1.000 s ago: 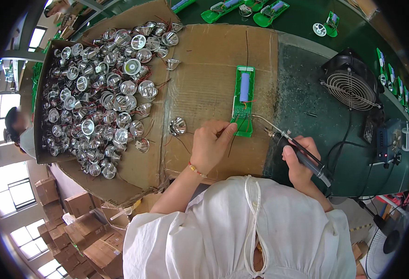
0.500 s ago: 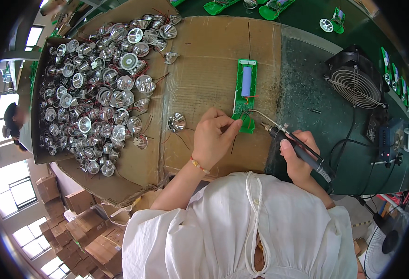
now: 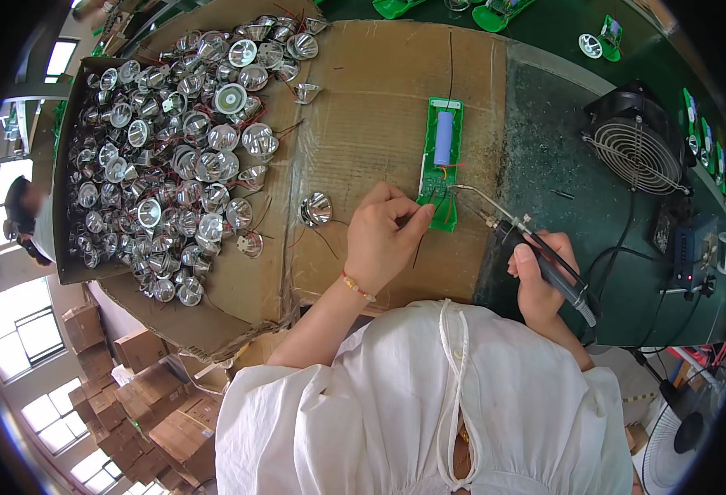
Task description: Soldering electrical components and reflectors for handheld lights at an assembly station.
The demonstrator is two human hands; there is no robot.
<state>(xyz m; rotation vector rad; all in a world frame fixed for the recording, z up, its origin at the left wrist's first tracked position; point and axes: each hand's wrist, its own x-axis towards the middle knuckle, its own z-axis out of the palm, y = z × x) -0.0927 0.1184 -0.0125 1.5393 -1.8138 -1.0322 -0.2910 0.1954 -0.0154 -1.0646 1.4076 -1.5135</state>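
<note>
A green plastic housing (image 3: pixel 453 148) lies on the cardboard in front of me, with a purple cylindrical battery (image 3: pixel 443 139) in its far part. Thin red and black wires show at its near part, around a small circuit board. My left hand (image 3: pixel 382 233) is at the housing's near left edge, thumb and forefinger pinched on a thin black wire (image 3: pixel 416 252) whose tail hangs below the fingers. Wrapped around a soldering iron (image 3: pixel 546 268) is my right hand (image 3: pixel 540 290). The iron's curved metal feed tube (image 3: pixel 480 195) reaches over the wires; its tip is apart from the housing.
A cardboard box (image 3: pixel 67 198) heaped with silver reflector cups stands at left. One reflector cup (image 3: pixel 316 209) with wires lies beside my left hand. At right are a black fan (image 3: pixel 633 148), a blue control unit (image 3: pixel 696 252) and cables. More green housings (image 3: pixel 495 15) line the far side.
The soldering iron has moved slightly right, away from the housing. My left hand keeps its pinch on the wire. The whole view has shifted a little.
</note>
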